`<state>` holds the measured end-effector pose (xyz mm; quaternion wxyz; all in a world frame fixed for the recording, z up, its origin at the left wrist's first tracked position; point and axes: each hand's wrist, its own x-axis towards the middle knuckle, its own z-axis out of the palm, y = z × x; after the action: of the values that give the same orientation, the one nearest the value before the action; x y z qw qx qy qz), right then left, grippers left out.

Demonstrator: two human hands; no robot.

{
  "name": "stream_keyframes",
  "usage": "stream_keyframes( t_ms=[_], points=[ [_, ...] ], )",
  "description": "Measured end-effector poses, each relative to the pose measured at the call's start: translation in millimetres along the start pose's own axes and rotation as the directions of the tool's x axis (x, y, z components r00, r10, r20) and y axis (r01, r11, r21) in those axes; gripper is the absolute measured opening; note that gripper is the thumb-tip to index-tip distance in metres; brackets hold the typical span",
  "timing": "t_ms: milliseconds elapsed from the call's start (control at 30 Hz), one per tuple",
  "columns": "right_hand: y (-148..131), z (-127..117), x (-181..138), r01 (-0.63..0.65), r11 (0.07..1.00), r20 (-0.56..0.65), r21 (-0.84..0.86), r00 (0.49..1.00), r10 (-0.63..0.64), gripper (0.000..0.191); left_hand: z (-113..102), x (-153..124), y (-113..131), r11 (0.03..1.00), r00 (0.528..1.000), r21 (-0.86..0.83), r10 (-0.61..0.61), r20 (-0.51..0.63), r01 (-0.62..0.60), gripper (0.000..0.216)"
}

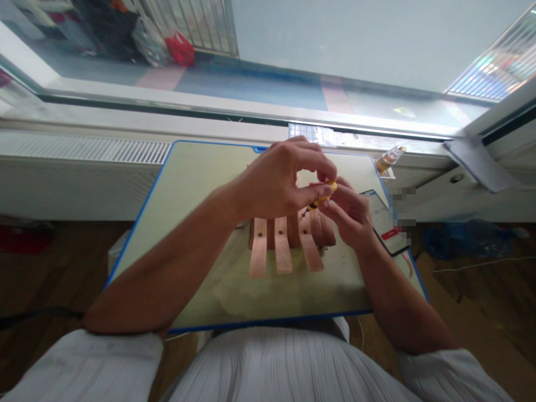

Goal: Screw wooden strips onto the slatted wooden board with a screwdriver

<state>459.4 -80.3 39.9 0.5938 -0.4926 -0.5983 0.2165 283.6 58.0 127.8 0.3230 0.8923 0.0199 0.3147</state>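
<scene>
My left hand pinches the yellow end of a small yellow-and-black screwdriver between thumb and fingers. Closed in from the right, my right hand has its thumb and fingertips on the same screwdriver, lower down. Its dark tip slants down and left to a brown, rounded leather-like piece on the table. Three pale tan straps with small dark holes or studs hang over the front of this piece. My left hand hides its back part.
The pale green table has a blue edge. A phone lies to the right of my right hand. A clear bottle with yellowish contents stands at the back right corner. Papers lie on the sill by the window; a radiator runs along the left.
</scene>
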Motion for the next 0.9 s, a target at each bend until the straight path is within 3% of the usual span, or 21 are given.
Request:
stream_keyframes(
  t_ms=[200, 400, 600, 900],
  points=[
    [0, 0, 3, 0.039, 0.996, -0.007, -0.076, 0.999, -0.04, 0.004, -2, -1, -1, 0.999, 0.999, 0.002, -0.048, 0.018, 0.048, 0.015],
    [6, 0, 3, 0.052, 0.993, -0.02, -0.101, 0.998, -0.055, 0.009, -1, -2, -1, 0.998, 0.998, 0.001, -0.066, 0.013, 0.066, 0.015],
    [10, 3, 0, 0.006, 0.998, -0.041, -0.063, 0.999, -0.008, 0.019, 3, -3, -1, 0.996, 0.994, -0.014, -0.091, -0.063, 0.09, 0.011],
    [13, 9, -4, -0.022, 0.996, -0.088, -0.092, 0.996, 0.014, 0.022, 2, -2, -1, 0.995, 0.994, -0.002, -0.102, -0.044, 0.102, 0.011]
  ],
)
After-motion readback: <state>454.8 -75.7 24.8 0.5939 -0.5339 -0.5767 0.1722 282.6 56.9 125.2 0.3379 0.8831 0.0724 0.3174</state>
